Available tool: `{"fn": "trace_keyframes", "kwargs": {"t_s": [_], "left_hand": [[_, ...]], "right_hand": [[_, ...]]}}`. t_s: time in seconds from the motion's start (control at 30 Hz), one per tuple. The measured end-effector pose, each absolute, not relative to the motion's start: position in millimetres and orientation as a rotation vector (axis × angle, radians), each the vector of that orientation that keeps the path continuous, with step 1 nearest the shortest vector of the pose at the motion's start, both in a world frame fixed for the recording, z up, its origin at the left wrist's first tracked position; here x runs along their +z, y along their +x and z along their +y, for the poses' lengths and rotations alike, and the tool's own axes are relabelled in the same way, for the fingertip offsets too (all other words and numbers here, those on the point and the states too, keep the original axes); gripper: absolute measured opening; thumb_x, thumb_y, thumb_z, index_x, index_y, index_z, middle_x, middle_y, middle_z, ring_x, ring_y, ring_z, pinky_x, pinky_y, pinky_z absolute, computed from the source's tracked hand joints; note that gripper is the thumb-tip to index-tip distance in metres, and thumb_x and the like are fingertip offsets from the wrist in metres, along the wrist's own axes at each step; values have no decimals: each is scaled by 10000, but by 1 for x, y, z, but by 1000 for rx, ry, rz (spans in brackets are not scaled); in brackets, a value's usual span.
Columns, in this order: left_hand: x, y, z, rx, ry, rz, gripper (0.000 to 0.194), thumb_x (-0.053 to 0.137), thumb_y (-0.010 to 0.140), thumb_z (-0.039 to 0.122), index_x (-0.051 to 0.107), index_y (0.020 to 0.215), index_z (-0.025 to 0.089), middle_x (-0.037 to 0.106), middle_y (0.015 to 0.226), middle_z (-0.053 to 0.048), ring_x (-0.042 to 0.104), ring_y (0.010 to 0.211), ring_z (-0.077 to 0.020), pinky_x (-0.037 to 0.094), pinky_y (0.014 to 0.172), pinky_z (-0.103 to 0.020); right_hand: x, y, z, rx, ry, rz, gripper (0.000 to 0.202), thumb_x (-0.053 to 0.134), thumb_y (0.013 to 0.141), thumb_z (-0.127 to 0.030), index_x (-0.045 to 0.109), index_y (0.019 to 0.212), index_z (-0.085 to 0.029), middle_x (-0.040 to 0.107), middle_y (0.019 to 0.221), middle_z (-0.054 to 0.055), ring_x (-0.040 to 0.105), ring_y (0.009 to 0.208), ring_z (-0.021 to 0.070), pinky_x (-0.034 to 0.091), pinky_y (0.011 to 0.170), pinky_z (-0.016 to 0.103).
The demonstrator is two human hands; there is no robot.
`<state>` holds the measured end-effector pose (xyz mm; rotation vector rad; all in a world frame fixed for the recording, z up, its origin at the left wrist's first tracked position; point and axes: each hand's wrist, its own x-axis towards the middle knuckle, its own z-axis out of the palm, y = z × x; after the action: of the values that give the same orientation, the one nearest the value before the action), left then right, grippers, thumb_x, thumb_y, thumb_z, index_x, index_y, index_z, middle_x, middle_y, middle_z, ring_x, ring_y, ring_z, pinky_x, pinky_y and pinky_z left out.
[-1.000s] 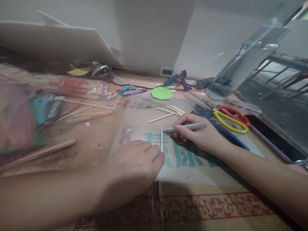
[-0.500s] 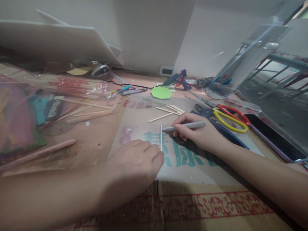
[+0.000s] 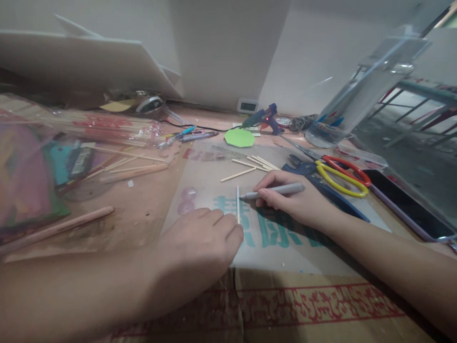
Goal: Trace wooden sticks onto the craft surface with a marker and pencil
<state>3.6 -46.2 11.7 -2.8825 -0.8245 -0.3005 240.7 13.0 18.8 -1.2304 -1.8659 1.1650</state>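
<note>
- Two hands are over the desk [image 3: 143, 214], both nearer the person than the flat green eight-sided paper [image 3: 239, 138].
- The left hand [image 3: 203, 240] is nearer and a bit left of the green paper. It is curled, palm down, at the near end of a thin, straight, pale stick [image 3: 238, 205]. Its fingertips are hidden, so I cannot tell if it pinches the stick or just presses it.
- That stick is straight in front of the green paper, pointing toward it, on a pale sheet [image 3: 203, 183] with blue-green writing.
- The right hand [image 3: 303, 205] is nearer and to the right of the green paper. Its fingers are closed around a grey round pen [image 3: 291, 188], with the tip right by the stick's side. I cannot tell if they touch.
- A few loose pale wooden sticks [image 3: 238, 175] lie just in front of the green paper. The long scissors with red and yellow handles [image 3: 320, 165] are off to its right.
- The stick looks light and stiff, and it could roll or snap if pushed hard. I think its near end is a good place to hold, softly, and the pen is best held low, near its tip.
</note>
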Motion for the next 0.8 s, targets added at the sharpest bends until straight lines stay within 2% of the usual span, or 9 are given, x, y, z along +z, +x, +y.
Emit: {"fn": "trace_keyframes", "kwargs": {"t_s": [0.53,0.8], "left_hand": [[9,4,-45,-324,-2876,-820,141,619,863,70,698,965,128,700,821,-54,648,691,-258,538,619,-389],[11,6,-46,-348,-2875,-833,128,620,842,50,694,893,142,694,777,-42,643,653,-247,542,603,-381]], "right_hand": [[21,242,11,1206,-1157,-1970,165,714,881,-328,673,819,-180,770,714,44,714,649,162,543,581,246],[23,242,11,1226,-1162,-1979,161,714,879,-326,674,817,-182,775,719,45,717,656,160,550,591,244]]}}
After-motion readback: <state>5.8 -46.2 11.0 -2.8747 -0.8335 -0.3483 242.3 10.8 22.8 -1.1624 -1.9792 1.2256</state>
